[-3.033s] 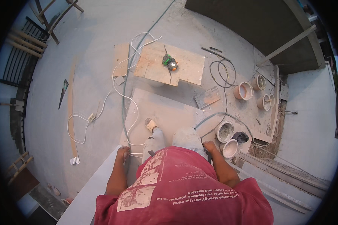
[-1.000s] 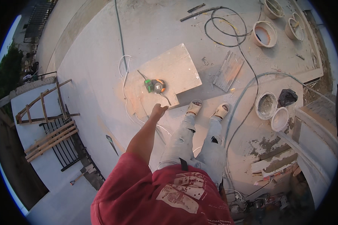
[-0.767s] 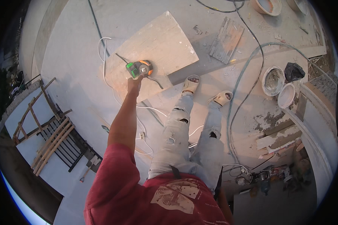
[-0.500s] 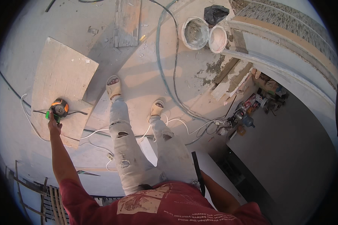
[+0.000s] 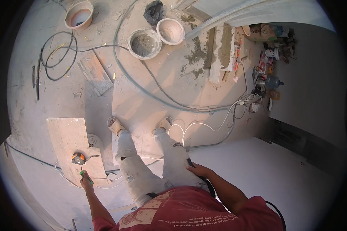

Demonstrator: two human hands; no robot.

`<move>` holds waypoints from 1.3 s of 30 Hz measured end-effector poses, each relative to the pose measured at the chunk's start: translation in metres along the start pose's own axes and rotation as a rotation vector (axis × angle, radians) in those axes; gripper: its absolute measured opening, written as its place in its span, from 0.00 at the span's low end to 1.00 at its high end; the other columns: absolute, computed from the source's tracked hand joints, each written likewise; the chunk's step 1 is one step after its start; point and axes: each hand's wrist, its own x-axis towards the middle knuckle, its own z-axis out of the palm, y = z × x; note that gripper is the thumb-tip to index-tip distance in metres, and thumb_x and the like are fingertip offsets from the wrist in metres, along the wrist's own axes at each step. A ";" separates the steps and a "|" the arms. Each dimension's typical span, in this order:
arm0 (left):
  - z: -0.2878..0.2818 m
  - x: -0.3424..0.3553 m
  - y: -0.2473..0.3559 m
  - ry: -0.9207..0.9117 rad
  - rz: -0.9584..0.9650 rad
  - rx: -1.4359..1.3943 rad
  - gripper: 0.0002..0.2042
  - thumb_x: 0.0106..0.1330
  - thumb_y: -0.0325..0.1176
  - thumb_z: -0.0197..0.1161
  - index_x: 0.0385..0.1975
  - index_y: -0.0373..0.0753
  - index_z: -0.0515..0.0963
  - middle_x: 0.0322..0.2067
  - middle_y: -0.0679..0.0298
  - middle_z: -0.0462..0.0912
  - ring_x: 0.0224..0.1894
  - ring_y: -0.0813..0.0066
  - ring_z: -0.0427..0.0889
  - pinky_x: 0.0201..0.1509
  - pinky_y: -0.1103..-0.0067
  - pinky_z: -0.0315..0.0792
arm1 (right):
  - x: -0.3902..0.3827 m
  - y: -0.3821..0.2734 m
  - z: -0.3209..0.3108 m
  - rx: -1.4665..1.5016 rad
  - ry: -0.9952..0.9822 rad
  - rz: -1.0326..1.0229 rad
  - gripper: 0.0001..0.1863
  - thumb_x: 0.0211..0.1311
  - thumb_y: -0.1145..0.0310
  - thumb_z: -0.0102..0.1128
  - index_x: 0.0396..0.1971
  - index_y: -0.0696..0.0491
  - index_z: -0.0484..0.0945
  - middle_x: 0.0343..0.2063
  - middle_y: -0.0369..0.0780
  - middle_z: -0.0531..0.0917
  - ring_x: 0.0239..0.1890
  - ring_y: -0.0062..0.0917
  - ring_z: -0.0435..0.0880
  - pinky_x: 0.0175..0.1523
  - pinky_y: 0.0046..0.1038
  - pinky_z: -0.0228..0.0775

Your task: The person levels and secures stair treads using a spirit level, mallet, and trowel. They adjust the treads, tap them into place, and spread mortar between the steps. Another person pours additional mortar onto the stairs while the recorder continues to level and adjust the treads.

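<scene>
My left hand (image 5: pixel 87 183) is closed round the green handle of a screwdriver-like tool (image 5: pixel 84 174), its thin dark shaft pointing away from me. Just beyond its tip, an orange and black tape measure (image 5: pixel 78 158) lies on a pale wooden board (image 5: pixel 67 134). A short dark strip (image 5: pixel 92 156) sticks out at the tape measure's right side. At my right thigh, my right hand (image 5: pixel 200 170) has its fingers curled on a black strap (image 5: pixel 190 162) hanging by my hip. Some of those fingers are hidden.
Beneath the board's right edge stands a white bucket (image 5: pixel 95 141). Ahead are a mortar bucket (image 5: pixel 144 43), a pale basin (image 5: pixel 170 31), another tub (image 5: pixel 79 15) and a plank (image 5: pixel 95 73). Hoses (image 5: pixel 119 63) and white cables (image 5: pixel 204 124) cross the floor. Clutter (image 5: pixel 264 77) lines the right side.
My view has swung to the right. My left hand has drawn back from beside the tape measure with the green-handled tool. My right hand, hidden before, now shows at the black strap.
</scene>
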 end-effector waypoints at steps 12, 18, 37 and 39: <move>0.259 -0.242 0.197 -0.649 0.343 0.673 0.47 0.51 0.55 0.76 0.63 0.26 0.67 0.46 0.56 0.81 0.41 0.68 0.82 0.42 0.72 0.76 | 0.082 0.082 -0.086 0.620 0.229 -0.351 0.29 0.66 0.47 0.56 0.36 0.65 0.83 0.35 0.52 0.86 0.35 0.37 0.88 0.40 0.38 0.80; 0.374 -0.397 0.267 -0.800 0.622 0.943 0.41 0.52 0.52 0.79 0.57 0.25 0.73 0.44 0.57 0.83 0.45 0.70 0.81 0.48 0.76 0.74 | -0.060 0.196 -0.229 1.416 0.528 -0.775 0.27 0.63 0.52 0.66 0.51 0.60 0.80 0.40 0.43 0.86 0.45 0.28 0.84 0.52 0.29 0.74; 0.598 -0.442 0.356 -0.538 0.715 1.466 0.29 0.47 0.50 0.82 0.42 0.36 0.82 0.36 0.62 0.83 0.34 0.68 0.81 0.43 0.68 0.76 | -0.481 0.210 -0.237 -0.577 0.945 -1.236 0.14 0.56 0.50 0.73 0.33 0.45 0.86 0.35 0.31 0.87 0.43 0.28 0.85 0.55 0.39 0.70; 0.658 -0.383 0.399 -0.646 0.893 1.400 0.24 0.49 0.51 0.80 0.32 0.35 0.83 0.29 0.65 0.81 0.27 0.74 0.77 0.34 0.72 0.71 | -0.492 0.217 -0.254 -0.613 0.951 -1.258 0.15 0.57 0.50 0.73 0.32 0.46 0.86 0.34 0.32 0.87 0.41 0.28 0.85 0.54 0.38 0.71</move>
